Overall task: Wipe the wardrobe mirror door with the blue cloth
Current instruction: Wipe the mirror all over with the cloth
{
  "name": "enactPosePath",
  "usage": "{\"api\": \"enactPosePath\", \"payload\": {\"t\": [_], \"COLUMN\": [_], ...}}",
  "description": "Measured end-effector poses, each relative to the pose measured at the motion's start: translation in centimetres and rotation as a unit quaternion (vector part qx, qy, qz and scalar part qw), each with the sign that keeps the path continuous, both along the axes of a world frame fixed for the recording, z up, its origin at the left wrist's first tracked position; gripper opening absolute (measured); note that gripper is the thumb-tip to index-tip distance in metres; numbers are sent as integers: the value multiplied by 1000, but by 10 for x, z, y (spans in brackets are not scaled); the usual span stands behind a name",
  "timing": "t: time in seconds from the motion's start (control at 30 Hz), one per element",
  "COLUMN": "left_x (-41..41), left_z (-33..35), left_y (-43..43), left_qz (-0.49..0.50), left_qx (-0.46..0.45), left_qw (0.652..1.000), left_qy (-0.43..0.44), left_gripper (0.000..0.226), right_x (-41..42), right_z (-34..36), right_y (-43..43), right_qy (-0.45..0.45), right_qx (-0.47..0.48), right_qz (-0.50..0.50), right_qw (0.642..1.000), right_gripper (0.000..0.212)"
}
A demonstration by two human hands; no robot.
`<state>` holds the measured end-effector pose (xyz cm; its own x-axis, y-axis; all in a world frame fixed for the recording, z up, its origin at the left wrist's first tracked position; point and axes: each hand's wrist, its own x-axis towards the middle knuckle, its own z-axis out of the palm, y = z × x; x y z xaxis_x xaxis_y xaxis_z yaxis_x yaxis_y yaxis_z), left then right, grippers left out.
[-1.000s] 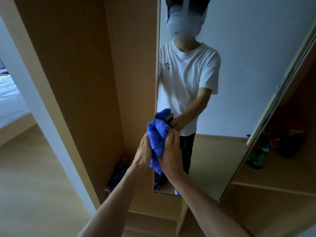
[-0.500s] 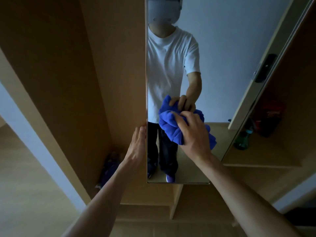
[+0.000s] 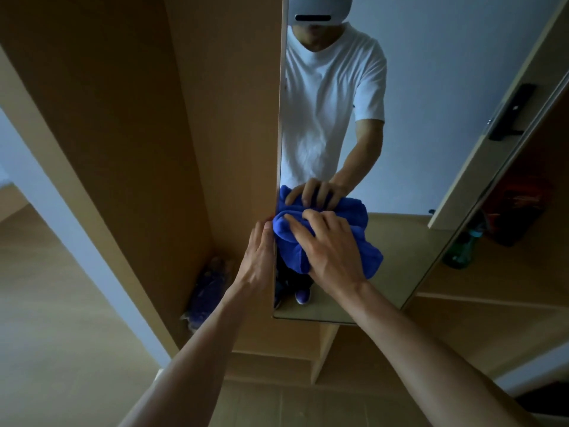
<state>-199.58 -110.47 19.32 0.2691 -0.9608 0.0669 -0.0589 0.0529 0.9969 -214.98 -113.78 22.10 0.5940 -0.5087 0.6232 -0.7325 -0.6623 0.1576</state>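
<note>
Plush cloth — glossy mirror.

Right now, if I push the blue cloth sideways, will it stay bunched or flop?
Probably floppy: the blue cloth sags in soft folds under the right hand. Likely light; one hand manages it. Should slide on the mirror door.

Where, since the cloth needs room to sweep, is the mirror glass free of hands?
Free: mirror door glass right of the blue cloth to its right edge, and above it. Crowded: the left edge, by left hand and right hand.
</note>
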Motion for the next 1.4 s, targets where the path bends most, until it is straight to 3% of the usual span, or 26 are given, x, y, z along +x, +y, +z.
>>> {"api": "enactPosePath", "payload": {"t": [0.17, 0.43, 0.57, 0.67, 0.77, 0.97, 1.23, 1.4], "left_x": [-2, -3, -4, -6, -6, -5, -4, -5], "left_z": [-7, -23, -41, -51, -63, -78, -95, -102], "left_y": [-2, -2, -6, -10, -14, -16, -30, -34], "left_qz": [13, 19, 42, 51, 55, 66, 93, 90], "left_qx": [7, -55, -76, -110, -155, -216, -290, -320], "left_qw": [1000, 998, 996, 993, 986, 973, 950, 941], "left_qy": [12, -4, -12, -15, -17, -39, -72, -60], "left_gripper": [42, 53, 37, 31, 43, 42, 52, 42], "right_x": [-3, -1, 1, 1, 1, 0, -1, 0], "right_z": [-2, -7, -12, -16, -19, -24, -29, -30], "right_y": [-7, -12, -15, -16, -17, -14, -23, -20], "right_qy": [8, 20, 14, 8, 9, 6, -13, -7], "right_qx": [-5, -17, -41, -63, -88, -105, -140, -110], "right_qz": [14, 14, 17, 22, 13, 26, 57, 52], "right_qw": [1000, 1000, 999, 998, 996, 994, 988, 992], "right_gripper": [59, 58, 51, 47, 41, 42, 19, 22]}}
